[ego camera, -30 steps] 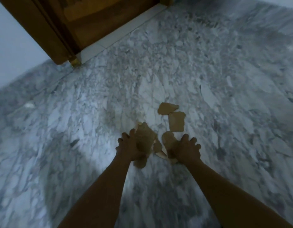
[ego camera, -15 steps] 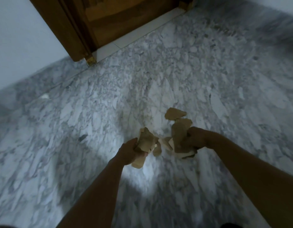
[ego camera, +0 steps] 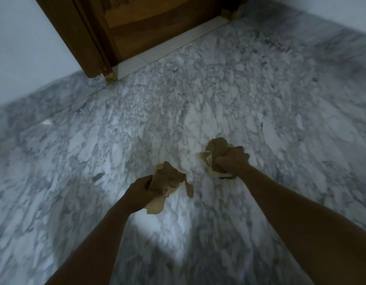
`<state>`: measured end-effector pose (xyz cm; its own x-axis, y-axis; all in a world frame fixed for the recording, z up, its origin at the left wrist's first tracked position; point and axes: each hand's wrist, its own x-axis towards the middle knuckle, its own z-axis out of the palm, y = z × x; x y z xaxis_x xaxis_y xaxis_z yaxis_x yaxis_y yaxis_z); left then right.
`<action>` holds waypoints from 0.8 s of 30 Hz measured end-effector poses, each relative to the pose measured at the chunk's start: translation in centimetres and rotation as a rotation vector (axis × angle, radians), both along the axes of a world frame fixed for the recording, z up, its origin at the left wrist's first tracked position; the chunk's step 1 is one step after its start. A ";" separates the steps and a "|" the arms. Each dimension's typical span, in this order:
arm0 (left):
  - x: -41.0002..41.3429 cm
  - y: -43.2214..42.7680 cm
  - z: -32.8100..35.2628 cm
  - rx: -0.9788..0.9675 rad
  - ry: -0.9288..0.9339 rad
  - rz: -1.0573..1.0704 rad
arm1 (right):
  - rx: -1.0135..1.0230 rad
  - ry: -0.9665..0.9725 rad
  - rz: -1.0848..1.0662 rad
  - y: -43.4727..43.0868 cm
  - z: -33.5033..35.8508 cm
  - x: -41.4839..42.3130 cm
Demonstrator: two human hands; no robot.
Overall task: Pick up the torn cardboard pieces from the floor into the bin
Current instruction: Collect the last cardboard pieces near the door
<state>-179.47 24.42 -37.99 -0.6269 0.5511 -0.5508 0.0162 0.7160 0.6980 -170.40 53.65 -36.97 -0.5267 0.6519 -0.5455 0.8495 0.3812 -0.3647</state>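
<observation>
Two handfuls need firm grips all the way to the bin, which is out of view. The left hand (ego camera: pixel 141 192) clutches the bigger cardboard bunch (ego camera: pixel 165 179), which juts ahead of its fingers. The right hand (ego camera: pixel 232 161) squeezes the smaller wad (ego camera: pixel 216 146), poking beyond its knuckles. One scrap (ego camera: pixel 189 188) dangling beside the left bunch may drop.

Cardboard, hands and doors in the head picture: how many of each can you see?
Hands: 2 (left hand, right hand)
Cardboard bunches: 2 (left bunch, right bunch); the single pieces are too crumpled to count
Wooden door: 1
Total: 5
</observation>
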 end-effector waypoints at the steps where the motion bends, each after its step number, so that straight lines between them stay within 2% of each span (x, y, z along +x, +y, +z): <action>1: -0.1 0.5 -0.2 0.023 -0.010 -0.002 | 0.030 -0.057 0.030 1.1 -0.2 0.0; 4: 0.2 2.3 -0.7 0.071 -0.043 -0.034 | 0.033 -0.177 -0.001 2.6 -1.9 0.5; 9: 1.2 3.5 -1.8 0.099 -0.047 -0.013 | 0.026 0.038 -0.100 1.2 -5.1 2.1; 11: 1.4 3.6 -1.8 0.118 -0.051 0.034 | -0.031 0.062 -0.167 1.6 -5.3 2.4; 13: 1.4 3.6 -1.5 0.153 -0.037 0.149 | -0.182 0.000 -0.205 2.4 -4.6 2.2; 16: 1.0 3.3 -1.2 0.166 0.029 0.278 | -0.311 -0.161 0.069 4.5 -1.8 1.1; 20: 0.6 2.8 -1.6 0.120 -0.080 0.149 | -0.166 0.008 0.220 4.7 -0.1 -2.5; 24: 1.8 3.5 -2.5 0.047 -0.081 -0.019 | 0.094 -0.084 0.312 1.7 -4.5 -4.2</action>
